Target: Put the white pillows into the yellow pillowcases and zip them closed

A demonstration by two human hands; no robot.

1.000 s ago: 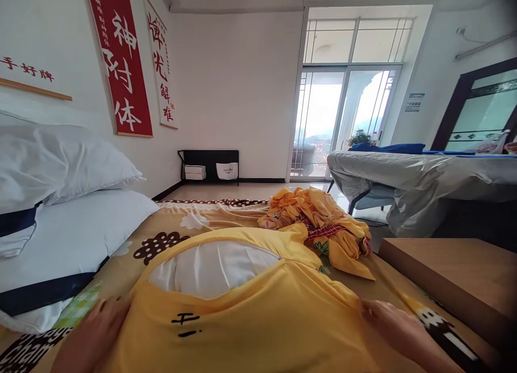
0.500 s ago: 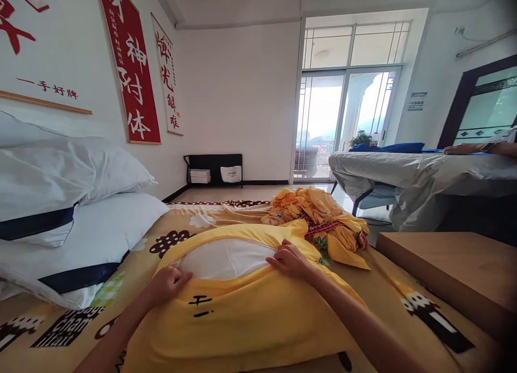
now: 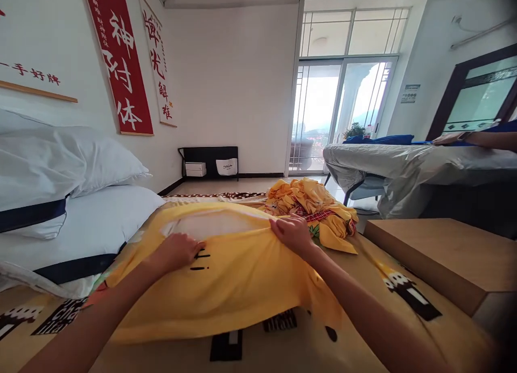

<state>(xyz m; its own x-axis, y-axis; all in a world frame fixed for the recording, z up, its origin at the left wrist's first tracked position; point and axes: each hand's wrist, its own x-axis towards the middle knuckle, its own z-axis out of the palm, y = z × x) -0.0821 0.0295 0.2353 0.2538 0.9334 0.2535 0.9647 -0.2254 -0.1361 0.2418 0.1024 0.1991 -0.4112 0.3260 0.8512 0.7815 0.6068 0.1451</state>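
Observation:
A yellow pillowcase (image 3: 242, 271) with black lettering lies spread in front of me, its near edge lifted off the bedsheet. Through its wide opening shows a white pillow (image 3: 218, 223). My left hand (image 3: 181, 252) is closed on the near edge of the opening, beside the lettering. At the right end of the same opening, my right hand (image 3: 294, 234) pinches the fabric between thumb and fingers. Just beyond my right hand sits a crumpled heap of yellow patterned cloth (image 3: 309, 201).
White pillows with dark bands (image 3: 105, 211) are stacked at the left. A wooden box (image 3: 444, 249) stands at the right. Behind it is a plastic-covered table (image 3: 371, 156), where another person's hand (image 3: 448, 139) rests. A low black rack (image 3: 210, 160) stands against the far wall.
Both hands have pulled the near edge of the pillowcase up and away, narrowing the view of the white pillow. The near hem has risen, baring printed bedsheet below. My view has tilted slightly.

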